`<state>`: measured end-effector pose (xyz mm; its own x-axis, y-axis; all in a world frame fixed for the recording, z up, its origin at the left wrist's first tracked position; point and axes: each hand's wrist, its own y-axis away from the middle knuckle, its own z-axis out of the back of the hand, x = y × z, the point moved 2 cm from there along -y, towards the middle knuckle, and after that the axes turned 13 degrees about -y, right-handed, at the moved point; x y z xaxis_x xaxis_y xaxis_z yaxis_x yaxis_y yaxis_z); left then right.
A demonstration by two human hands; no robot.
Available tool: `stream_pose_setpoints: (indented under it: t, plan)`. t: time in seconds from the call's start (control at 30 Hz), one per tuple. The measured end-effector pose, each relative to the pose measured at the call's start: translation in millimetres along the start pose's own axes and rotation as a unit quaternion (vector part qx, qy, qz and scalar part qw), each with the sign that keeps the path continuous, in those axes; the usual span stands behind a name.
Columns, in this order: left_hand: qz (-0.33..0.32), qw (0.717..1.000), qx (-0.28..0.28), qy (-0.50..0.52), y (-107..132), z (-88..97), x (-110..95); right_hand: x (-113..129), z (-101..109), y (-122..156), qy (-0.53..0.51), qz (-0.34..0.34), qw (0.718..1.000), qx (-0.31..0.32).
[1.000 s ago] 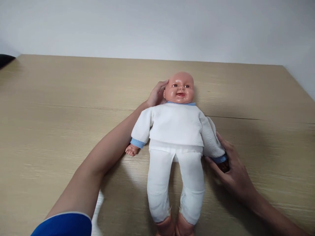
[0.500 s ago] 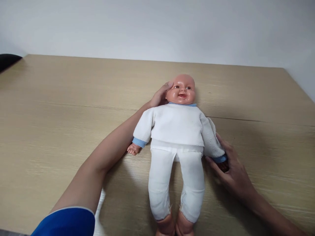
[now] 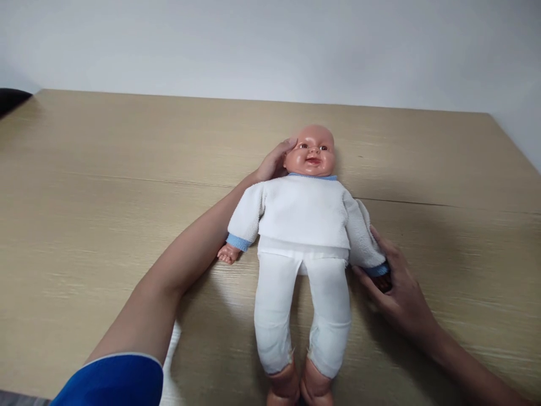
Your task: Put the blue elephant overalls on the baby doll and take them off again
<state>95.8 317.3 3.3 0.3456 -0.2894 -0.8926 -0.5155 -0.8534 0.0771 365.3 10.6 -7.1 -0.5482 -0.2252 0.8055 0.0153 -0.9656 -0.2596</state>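
A baby doll (image 3: 304, 214) lies face up on the wooden table, its bald plastic head toward the far side and its feet cut off by the bottom edge of the view. It wears a white fleece top with blue collar and cuffs, and white trousers. My left hand (image 3: 276, 160) cups the side of the doll's head, thumb at its temple; the other fingers are hidden behind it. Around the doll's arm at the right, near the blue cuff, my right hand (image 3: 399, 287) is curled, thumb and fingers on either side of the sleeve.
The light wooden table (image 3: 105, 225) has a seam running across it. A pale wall (image 3: 270, 51) rises behind its far edge. Something black (image 3: 12, 100) shows at the far left edge. My blue sleeve (image 3: 114, 380) is at the lower left.
The view has shifted very slightly, so the table and doll sit a little higher. Both hands keep their places on the doll.
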Motion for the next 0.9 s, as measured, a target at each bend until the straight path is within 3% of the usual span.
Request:
stream_pose_setpoints:
  t: [0.5, 0.6, 0.67, 0.77, 0.83, 0.9]
  plan:
    - [-0.034, 0.971, 0.058, -0.23, -8, 3.9, -9, -13, -6, -10, 0.004, 0.061, 0.998, -0.006]
    - [-0.045, 0.937, 0.003, -0.345, -8, 13.0, -28, -22, -10, -14, 0.013, 0.072, 0.997, -0.014]
    - [-0.109, 0.884, -0.066, -0.451, -3, 15.0, -46, -29, -10, -17, 0.024, 0.069, 0.997, -0.023]
    - [-0.227, 0.796, -0.122, -0.548, 21, -4.4, -67, -28, -1, -14, 0.039, 0.048, 0.997, -0.041]
    - [-0.279, 0.776, -0.114, -0.553, 50, -35.3, -71, -12, 11, -3, 0.037, 0.035, 0.997, -0.054]
    - [-0.312, 0.778, -0.071, -0.541, 89, -78.5, -68, 12, 25, 20, 0.029, 0.043, 0.996, -0.068]
